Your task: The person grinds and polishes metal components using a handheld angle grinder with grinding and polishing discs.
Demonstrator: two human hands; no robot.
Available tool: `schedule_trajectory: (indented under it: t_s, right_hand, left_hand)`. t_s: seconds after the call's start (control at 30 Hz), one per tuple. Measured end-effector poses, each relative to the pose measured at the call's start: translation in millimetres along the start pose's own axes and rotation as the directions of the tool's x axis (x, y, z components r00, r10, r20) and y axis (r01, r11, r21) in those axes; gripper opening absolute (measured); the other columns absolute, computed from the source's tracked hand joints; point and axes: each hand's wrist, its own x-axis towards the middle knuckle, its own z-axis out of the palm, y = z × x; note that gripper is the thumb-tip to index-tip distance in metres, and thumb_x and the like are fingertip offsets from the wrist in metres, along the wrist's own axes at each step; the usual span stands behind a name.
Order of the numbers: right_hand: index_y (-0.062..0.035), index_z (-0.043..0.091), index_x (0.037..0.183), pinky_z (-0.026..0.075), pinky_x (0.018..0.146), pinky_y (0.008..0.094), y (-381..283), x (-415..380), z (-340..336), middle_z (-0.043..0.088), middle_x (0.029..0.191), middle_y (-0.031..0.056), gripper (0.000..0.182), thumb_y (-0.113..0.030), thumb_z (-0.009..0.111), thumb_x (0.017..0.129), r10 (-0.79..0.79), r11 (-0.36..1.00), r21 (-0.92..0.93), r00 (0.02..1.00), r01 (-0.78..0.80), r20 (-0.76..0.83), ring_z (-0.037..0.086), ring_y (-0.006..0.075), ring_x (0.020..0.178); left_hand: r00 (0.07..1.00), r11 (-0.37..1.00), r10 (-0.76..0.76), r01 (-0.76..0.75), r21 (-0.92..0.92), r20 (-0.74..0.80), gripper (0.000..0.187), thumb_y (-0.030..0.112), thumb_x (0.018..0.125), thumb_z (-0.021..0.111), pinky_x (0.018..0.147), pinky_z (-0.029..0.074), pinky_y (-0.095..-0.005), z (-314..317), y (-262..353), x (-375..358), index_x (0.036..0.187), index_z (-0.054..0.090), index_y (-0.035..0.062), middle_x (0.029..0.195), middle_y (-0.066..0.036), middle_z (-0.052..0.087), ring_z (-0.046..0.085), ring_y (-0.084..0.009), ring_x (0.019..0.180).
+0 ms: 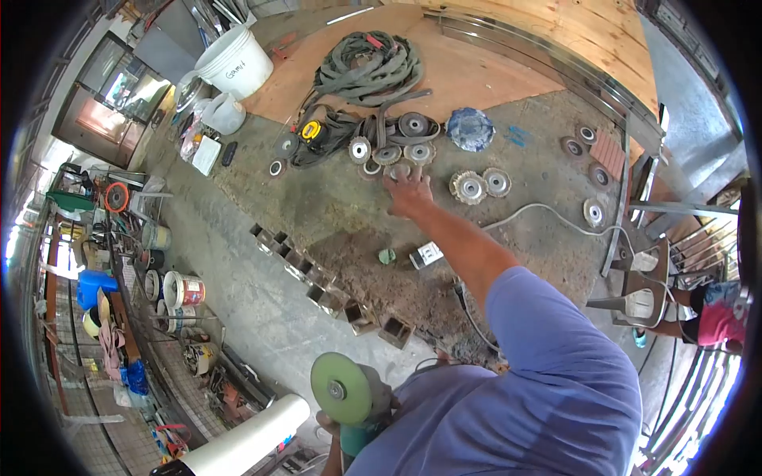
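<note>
blue sleeve (556, 341), right hand (409, 193) outstretched

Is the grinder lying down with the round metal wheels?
No, the grinder is in the grip of the left hand, apart from the round metal wheels.

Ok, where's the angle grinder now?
In the head view, the angle grinder is at the bottom, left of centre, in the left hand, beside the blue shirt.
</note>
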Motion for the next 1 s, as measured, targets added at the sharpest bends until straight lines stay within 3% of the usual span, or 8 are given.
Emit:
schedule_trajectory:
  t_s: [0.13,0.37,0.53,0.6,0.63,0.77,0.9,1.0]
  right_hand:
    - [-0.0243,0.052,0.149,0.048,0.106,0.0535,30,-1,44,0.048,0.148,0.0159,0.064,-0.035,0.069,0.088,-0.057,0.998,0.025,0.998,0.057,0.000,0.049,0.0477,0.133]
    - [-0.0213,0.058,0.143,0.050,0.105,0.0512,136,-114,4,0.053,0.143,0.0192,0.061,-0.032,0.072,0.084,0.008,0.995,0.096,0.982,-0.026,0.190,0.057,0.0428,0.127]
    - [-0.0132,0.062,0.129,0.051,0.101,0.0525,218,-197,10,0.058,0.136,0.0201,0.052,-0.032,0.077,0.082,0.256,0.792,0.599,0.955,-0.118,-0.150,0.060,0.0468,0.118]
    - [-0.0078,0.059,0.127,0.049,0.102,0.0526,245,-234,17,0.056,0.137,0.0223,0.056,-0.036,0.078,0.083,0.203,0.891,0.451,0.931,-0.047,-0.304,0.058,0.0472,0.119]
    - [-0.0069,0.059,0.128,0.049,0.103,0.0528,252,-252,20,0.055,0.137,0.0232,0.058,-0.037,0.079,0.083,0.331,0.817,0.551,0.920,-0.169,-0.208,0.057,0.0472,0.120]
    - [-0.0041,0.056,0.132,0.047,0.106,0.0522,220,-312,7,0.054,0.138,0.0241,0.067,-0.039,0.081,0.081,0.517,0.769,0.435,0.856,-0.469,0.009,0.053,0.0471,0.127]
    - [-0.0033,0.055,0.134,0.049,0.103,0.0508,210,-341,35,0.053,0.142,0.0232,0.070,-0.041,0.083,0.081,0.420,0.868,0.355,0.894,-0.347,-0.154,0.055,0.0454,0.129]
    - [-0.0030,0.057,0.132,0.052,0.100,0.0443,183,-344,4,0.057,0.136,0.0224,0.058,-0.031,0.080,0.087,0.492,0.766,0.540,0.859,-0.348,-0.145,0.061,0.0421,0.120]
  left_hand:
    - [0.999,1.000,0.017,-0.017,-0.016,-0.037,0.089,0.036,0.079,0.074,0.104,0.049,-0.0402,3,-2,6,0.150,0.041,-0.0062,0.137,-0.024,0.058,0.061,-0.0310,0.121]
    - [0.997,0.996,0.037,-0.042,0.079,0.061,0.091,0.036,0.078,0.076,0.106,0.048,-0.0396,23,6,35,0.150,0.041,-0.0059,0.138,-0.022,0.058,0.061,-0.0300,0.123]
    - [0.988,0.984,0.011,-0.038,0.174,0.153,0.093,0.037,0.077,0.077,0.107,0.047,-0.0392,40,11,51,0.151,0.041,-0.0057,0.139,-0.021,0.058,0.060,-0.0292,0.124]
    - [0.983,0.979,-0.007,-0.030,0.203,0.182,0.093,0.037,0.076,0.078,0.107,0.047,-0.0390,47,10,55,0.151,0.041,-0.0056,0.139,-0.020,0.058,0.060,-0.0289,0.125]
    - [0.981,0.976,-0.014,-0.028,0.217,0.194,0.094,0.037,0.076,0.078,0.107,0.047,-0.0389,51,10,57,0.151,0.041,-0.0056,0.139,-0.020,0.058,0.060,-0.0288,0.125]
    - [0.969,0.966,-0.043,-0.023,0.257,0.245,0.095,0.037,0.076,0.079,0.108,0.046,-0.0386,61,9,63,0.151,0.040,-0.0054,0.140,-0.019,0.058,0.059,-0.0282,0.126]
    - [0.960,0.955,-0.058,-0.027,0.296,0.272,0.096,0.037,0.075,0.080,0.109,0.046,-0.0383,67,9,60,0.151,0.040,-0.0053,0.141,-0.018,0.058,0.059,-0.0276,0.127]
    - [0.955,0.943,-0.059,-0.042,0.331,0.289,0.097,0.037,0.075,0.081,0.110,0.045,-0.0380,74,12,59,0.151,0.040,-0.0051,0.141,-0.017,0.058,0.058,-0.0272,0.128]
